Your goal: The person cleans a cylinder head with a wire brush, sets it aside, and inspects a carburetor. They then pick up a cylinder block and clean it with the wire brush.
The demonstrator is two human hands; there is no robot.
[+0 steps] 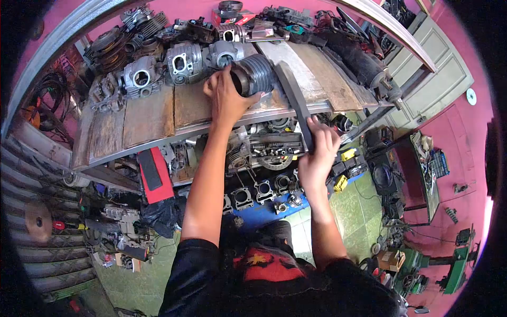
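A finned metal engine cylinder (260,74) lies on its side on the wooden bench, its bore facing left. My left hand (228,96) is wrapped around its open end, thumb along the lower rim and fingers over the top. In my right hand (320,153) is the lower end of a long flat dark file (293,91). The file slants up and to the left, its far end close to the right side of the cylinder's fins. My right fingers are closed around the grip, which they mostly hide.
Cylinder heads (141,78) and other engine parts line the bench's left and back. A dark exhaust muffler (364,66) lies at the right. Below the bench's metal front edge (185,132) are a shelf of parts and a red board (158,177).
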